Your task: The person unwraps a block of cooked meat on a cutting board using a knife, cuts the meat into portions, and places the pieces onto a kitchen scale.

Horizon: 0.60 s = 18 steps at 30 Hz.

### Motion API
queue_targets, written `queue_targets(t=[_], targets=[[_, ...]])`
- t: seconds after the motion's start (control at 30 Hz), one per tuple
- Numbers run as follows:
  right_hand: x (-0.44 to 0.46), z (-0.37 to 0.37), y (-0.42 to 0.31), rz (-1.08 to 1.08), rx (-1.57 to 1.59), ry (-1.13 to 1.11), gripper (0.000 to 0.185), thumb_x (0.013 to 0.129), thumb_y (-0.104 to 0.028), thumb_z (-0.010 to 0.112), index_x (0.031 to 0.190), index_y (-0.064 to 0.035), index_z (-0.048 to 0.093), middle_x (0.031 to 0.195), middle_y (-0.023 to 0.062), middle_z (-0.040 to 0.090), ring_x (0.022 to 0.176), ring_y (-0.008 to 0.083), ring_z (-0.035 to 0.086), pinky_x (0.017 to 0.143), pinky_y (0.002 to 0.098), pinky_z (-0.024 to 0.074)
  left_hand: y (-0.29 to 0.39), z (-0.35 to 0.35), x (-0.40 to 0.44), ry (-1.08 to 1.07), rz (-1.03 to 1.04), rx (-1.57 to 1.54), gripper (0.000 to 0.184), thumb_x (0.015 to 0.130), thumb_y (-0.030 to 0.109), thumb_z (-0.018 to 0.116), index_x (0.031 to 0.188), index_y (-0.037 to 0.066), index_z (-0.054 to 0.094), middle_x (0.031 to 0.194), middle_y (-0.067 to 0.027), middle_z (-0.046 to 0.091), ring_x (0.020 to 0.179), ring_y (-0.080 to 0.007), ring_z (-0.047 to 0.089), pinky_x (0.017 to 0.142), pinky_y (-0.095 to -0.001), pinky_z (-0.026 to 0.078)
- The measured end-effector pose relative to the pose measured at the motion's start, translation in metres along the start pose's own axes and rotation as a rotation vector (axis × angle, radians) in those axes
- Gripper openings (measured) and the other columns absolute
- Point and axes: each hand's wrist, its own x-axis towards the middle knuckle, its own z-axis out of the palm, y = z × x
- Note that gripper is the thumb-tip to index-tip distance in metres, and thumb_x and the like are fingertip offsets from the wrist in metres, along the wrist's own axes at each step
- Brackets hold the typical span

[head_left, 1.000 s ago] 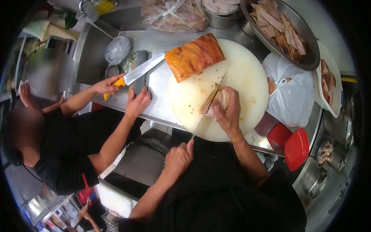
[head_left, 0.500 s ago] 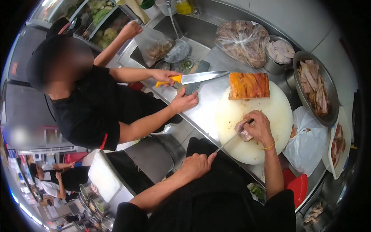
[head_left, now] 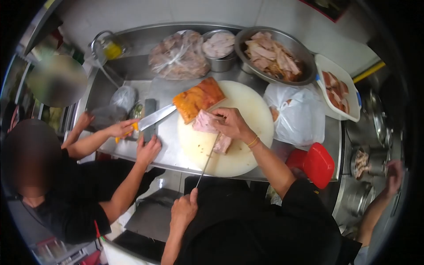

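Note:
My left hand (head_left: 183, 212) is wrapped round the handle of a long thin knife (head_left: 205, 165), whose blade reaches over the round white cutting board (head_left: 247, 159). With my right hand (head_left: 232, 124) I pinch a pale piece of meat (head_left: 205, 122), lifted a little off the board. Another pale meat piece (head_left: 222, 144) lies on the board beside the blade. A large orange-brown slab of roasted meat (head_left: 198, 98) rests at the board's upper left, close to the pinched piece.
A co-worker at left holds a yellow-handled knife (head_left: 157, 117) by a dark sharpening stone (head_left: 150, 106). Behind the board are bagged meat (head_left: 179, 55) and a metal bowl (head_left: 242, 44). A white bag (head_left: 300, 119) and red container (head_left: 319, 165) sit right. Another person's arm (head_left: 380, 207) reaches in.
My right hand has lifted a meat piece toward the roasted slab, apart from the piece by the blade. The camera view has turned, and another person's arm has appeared at right.

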Motion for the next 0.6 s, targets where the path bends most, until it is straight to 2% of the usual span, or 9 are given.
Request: queue_targets(t=[0.03,0.17,0.33,0.37,0.4,0.43,0.53,0.57,0.6], targets=[[-0.002,-0.004,-0.005,0.044,0.170,0.039,0.022,0.089,-0.013,0.071,0.102,0.0038,0.070,0.086,0.0040,0.070,0.076,0.0096,0.063,0.068,0.0267,0.0523,-0.003,-0.001,-0.001,0.000,0.000,-0.008,0.072,0.105,0.058,0.033,0.096,0.000,0.074,0.101,-0.0329,0.068,0.105,-0.0529,0.061,0.094,-0.0567,0.048],[0.002,-0.056,-0.003,0.019,0.460,0.168,0.017,0.093,-0.014,0.072,0.102,-0.0001,0.069,0.091,0.0006,0.070,0.080,0.0035,0.062,0.069,0.0217,0.0514,-0.019,0.003,-0.005,0.047,0.027,-0.086,0.073,0.105,0.058,0.034,0.092,-0.002,0.073,0.096,-0.0341,0.067,0.101,-0.0541,0.061,0.090,-0.0579,0.048],[0.032,-0.173,0.018,-0.036,0.459,0.648,0.012,0.091,-0.011,0.070,0.100,-0.0032,0.072,0.090,0.0013,0.070,0.074,0.0076,0.063,0.065,0.0252,0.0526,-0.027,0.003,-0.016,0.129,0.055,-0.215,0.065,0.106,0.050,0.037,0.089,-0.004,0.070,0.087,-0.0346,0.064,0.094,-0.0552,0.060,0.081,-0.0574,0.048],[0.042,-0.199,0.021,-0.071,0.419,0.758,0.012,0.092,-0.011,0.069,0.101,-0.0034,0.072,0.088,0.0019,0.070,0.073,0.0084,0.063,0.065,0.0260,0.0523,-0.028,0.001,-0.018,0.145,0.089,-0.219,0.065,0.107,0.049,0.038,0.088,-0.005,0.069,0.085,-0.0348,0.063,0.093,-0.0556,0.060,0.079,-0.0573,0.047],[0.050,-0.224,0.010,0.046,0.226,0.821,0.019,0.093,-0.017,0.070,0.105,-0.0020,0.072,0.089,0.0028,0.070,0.077,0.0095,0.065,0.068,0.0287,0.0532,-0.028,-0.001,-0.021,0.155,0.117,-0.220,0.064,0.107,0.048,0.038,0.087,-0.005,0.067,0.083,-0.0351,0.062,0.092,-0.0560,0.059,0.077,-0.0572,0.047],[0.053,-0.241,0.005,0.186,0.133,0.845,0.031,0.091,-0.024,0.072,0.108,0.0019,0.071,0.093,0.0092,0.073,0.084,0.0179,0.070,0.076,0.0343,0.0543,-0.029,-0.001,-0.023,0.188,0.125,-0.232,0.065,0.107,0.049,0.039,0.085,-0.006,0.066,0.082,-0.0353,0.061,0.091,-0.0562,0.059,0.076,-0.0572,0.046],[0.048,-0.233,-0.017,-0.147,-0.695,0.943,0.041,0.092,-0.036,0.071,0.112,-0.0006,0.070,0.095,0.0149,0.073,0.091,0.0250,0.071,0.085,0.0373,0.0547,-0.034,-0.001,-0.026,0.217,0.116,-0.230,0.073,0.106,0.055,0.038,0.085,-0.009,0.066,0.074,-0.0300,0.063,0.079,-0.0490,0.065,0.073,-0.0492,0.049],[0.036,-0.210,-0.031,0.005,-0.736,0.913,0.041,0.088,-0.027,0.076,0.117,0.0007,0.067,0.104,0.0169,0.073,0.103,0.0318,0.069,0.097,0.0388,0.0506,-0.036,0.002,-0.027,0.256,0.109,-0.226,0.073,0.106,0.055,0.039,0.084,-0.009,0.066,0.073,-0.0294,0.062,0.076,-0.0462,0.065,0.073,-0.0488,0.048],[0.025,-0.190,-0.031,-0.113,-0.673,0.711,0.044,0.082,-0.020,0.079,0.120,-0.0005,0.066,0.111,0.0165,0.071,0.108,0.0327,0.066,0.100,0.0392,0.0489,-0.036,0.003,-0.028,0.245,0.090,-0.248,0.070,0.106,0.053,0.039,0.085,-0.008,0.066,0.074,-0.0303,0.062,0.079,-0.0487,0.064,0.073,-0.0504,0.048]])
